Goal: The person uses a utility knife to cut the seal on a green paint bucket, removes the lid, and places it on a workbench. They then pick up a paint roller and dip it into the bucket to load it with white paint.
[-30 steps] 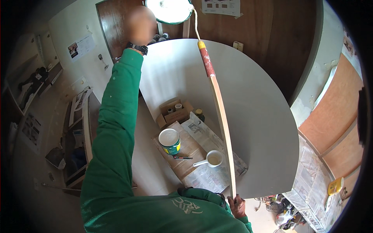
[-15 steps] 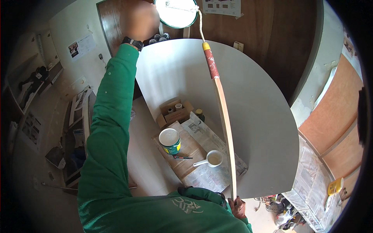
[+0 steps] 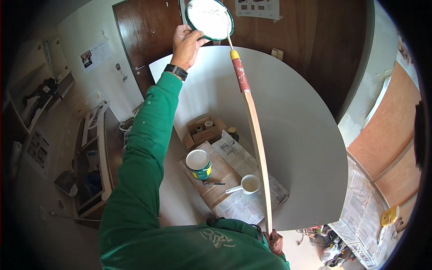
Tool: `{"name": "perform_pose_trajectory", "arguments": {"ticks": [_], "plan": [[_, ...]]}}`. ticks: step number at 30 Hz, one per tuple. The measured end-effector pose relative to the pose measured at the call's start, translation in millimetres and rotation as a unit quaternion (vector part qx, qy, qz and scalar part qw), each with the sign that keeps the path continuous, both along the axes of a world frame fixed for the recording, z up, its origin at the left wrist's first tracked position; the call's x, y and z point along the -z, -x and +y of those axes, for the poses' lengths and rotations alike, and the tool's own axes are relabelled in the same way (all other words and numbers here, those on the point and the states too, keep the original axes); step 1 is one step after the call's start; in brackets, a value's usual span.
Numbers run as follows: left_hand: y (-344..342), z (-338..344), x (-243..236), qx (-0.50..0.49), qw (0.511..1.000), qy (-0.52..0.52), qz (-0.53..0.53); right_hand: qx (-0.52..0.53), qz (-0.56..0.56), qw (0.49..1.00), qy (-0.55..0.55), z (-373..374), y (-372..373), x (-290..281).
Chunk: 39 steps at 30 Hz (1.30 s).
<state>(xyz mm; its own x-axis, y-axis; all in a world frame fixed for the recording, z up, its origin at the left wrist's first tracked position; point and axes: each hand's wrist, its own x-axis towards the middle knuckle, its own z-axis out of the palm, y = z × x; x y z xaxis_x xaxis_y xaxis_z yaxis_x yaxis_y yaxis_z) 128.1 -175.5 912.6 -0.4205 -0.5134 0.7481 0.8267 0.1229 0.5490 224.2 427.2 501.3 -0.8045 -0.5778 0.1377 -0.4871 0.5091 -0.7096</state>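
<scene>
With the arm stretched out ahead, my left hand (image 3: pixel 186 47) grips the edge of a round paint can lid (image 3: pixel 208 18), green-rimmed and white with paint inside. My right hand (image 3: pixel 274 244), low in the view, is closed around the lower end of a long wooden pole (image 3: pixel 255 130). A worn red handle with a yellow tip (image 3: pixel 240 74) is fixed at the pole's far end. From it a thin paint-coated rod (image 3: pixel 230 42) reaches the lid's right edge. Whatever tool head it carries cannot be made out against the white lid.
A large rounded grey-white panel (image 3: pixel 306 135) spreads ahead of me. Below are a green paint can (image 3: pixel 198 161), a white long-handled pot (image 3: pixel 250 183), a cardboard box (image 3: pixel 204 135) with small containers, and newspaper (image 3: pixel 238 209). A yellow tub (image 3: pixel 389 216) stands at the right.
My left hand has moved right and a little down along with the lid, which is now lower and tilted. The pole's far end has shifted slightly left; my right hand keeps its hold.
</scene>
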Motion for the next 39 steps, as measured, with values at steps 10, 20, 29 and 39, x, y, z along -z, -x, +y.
{"name": "perform_pose_trajectory", "arguments": {"ticks": [10,20,29,39], "plan": [[25,-4,18,0.007,1.000,0.007,0.004,0.006,-0.013,1.000,-0.002,-13,0,-18],[31,-11,-8,0.030,0.998,0.006,0.056,-0.066,-0.060,0.995,0.032,13,-5,8],[33,5,8,0.027,0.999,-0.001,0.035,-0.059,-0.021,0.998,0.025,-15,14,-16],[23,-10,-5,0.021,0.996,-0.028,0.078,-0.070,-0.081,0.994,0.032,-5,7,-7]]}}
